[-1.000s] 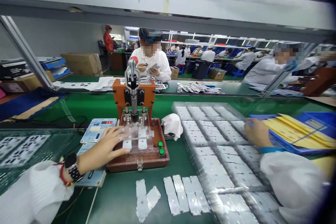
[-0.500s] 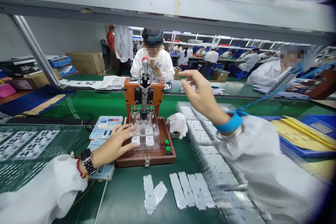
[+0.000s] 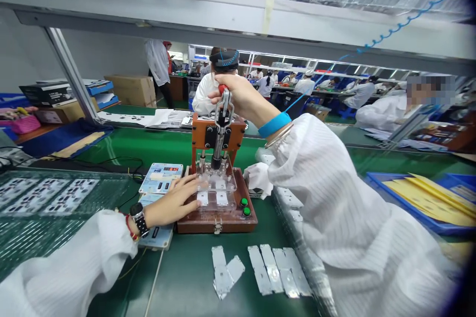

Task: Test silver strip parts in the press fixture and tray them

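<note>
An orange toggle-clamp press (image 3: 199,141) on a brown base box (image 3: 208,226) stands before me. My right hand (image 3: 243,101) is closed on the red-tipped lever (image 3: 222,90) at its top, the lever upright. My left hand (image 3: 180,200) lies with fingers stretched out along the left side of the clear plastic fixture (image 3: 211,208), fingertips at its edge. Small white square-faced parts (image 3: 221,198) sit in the fixture below the clamp's plunger (image 3: 216,161). Two green buttons (image 3: 245,207) are on the base at the right.
Blue-white meters (image 3: 159,178) stand left of the press. Flat silvery strips (image 3: 260,270) lie in front, and clear trays (image 3: 292,198) run along the right, partly behind my sleeve. Printed sheets (image 3: 48,195) lie at left; a blue bin (image 3: 424,208) holds yellow sheets. Co-workers (image 3: 203,94) sit beyond.
My right hand has moved left from above the trays and closed on the lever. My left hand stays at the fixture. The view has shifted slightly, and the meter's red digits differ.
</note>
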The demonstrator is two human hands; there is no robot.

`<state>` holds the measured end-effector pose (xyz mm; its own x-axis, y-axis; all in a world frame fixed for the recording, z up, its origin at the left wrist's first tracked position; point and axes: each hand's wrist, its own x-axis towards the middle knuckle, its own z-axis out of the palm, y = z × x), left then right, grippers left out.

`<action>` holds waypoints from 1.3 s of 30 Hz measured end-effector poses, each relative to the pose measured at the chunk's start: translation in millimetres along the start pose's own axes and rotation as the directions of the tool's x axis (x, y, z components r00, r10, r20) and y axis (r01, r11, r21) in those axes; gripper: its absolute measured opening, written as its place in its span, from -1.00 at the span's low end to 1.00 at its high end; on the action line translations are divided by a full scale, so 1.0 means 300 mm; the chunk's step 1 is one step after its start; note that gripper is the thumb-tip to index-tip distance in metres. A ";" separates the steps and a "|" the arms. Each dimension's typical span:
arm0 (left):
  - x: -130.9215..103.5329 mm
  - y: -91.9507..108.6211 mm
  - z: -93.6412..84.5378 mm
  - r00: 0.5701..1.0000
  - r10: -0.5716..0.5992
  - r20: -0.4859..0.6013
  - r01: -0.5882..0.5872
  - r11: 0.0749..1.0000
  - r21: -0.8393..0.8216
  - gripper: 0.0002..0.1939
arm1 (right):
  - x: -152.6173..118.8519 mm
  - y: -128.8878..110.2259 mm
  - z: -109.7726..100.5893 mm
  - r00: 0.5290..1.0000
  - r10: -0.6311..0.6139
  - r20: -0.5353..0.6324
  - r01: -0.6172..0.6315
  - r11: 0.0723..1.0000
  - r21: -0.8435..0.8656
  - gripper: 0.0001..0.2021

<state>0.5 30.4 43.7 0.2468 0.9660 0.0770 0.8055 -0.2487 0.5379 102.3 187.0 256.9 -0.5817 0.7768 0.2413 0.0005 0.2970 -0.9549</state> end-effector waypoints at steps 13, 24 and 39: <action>-0.141 -0.243 -0.086 0.992 -0.111 -0.061 0.115 0.990 0.076 -0.45 | -0.370 0.013 0.021 0.496 -0.826 0.266 0.805 0.324 -0.497 -0.75; -0.155 -0.229 -0.054 0.958 -0.200 0.205 0.138 0.949 0.284 0.19 | -0.428 0.237 0.045 0.425 -0.875 0.234 0.839 0.283 -0.466 -0.76; -0.236 -0.298 -0.077 0.983 -0.157 0.091 0.141 0.976 0.166 0.14 | -0.441 0.236 0.044 0.425 -0.868 0.257 0.841 0.273 -0.467 -0.69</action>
<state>-101.4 -14.0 9.6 0.1649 0.9826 -0.0849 0.9105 -0.1186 0.3960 168.6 98.0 155.0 -0.4568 -0.0711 0.8867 -0.1090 0.9938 0.0235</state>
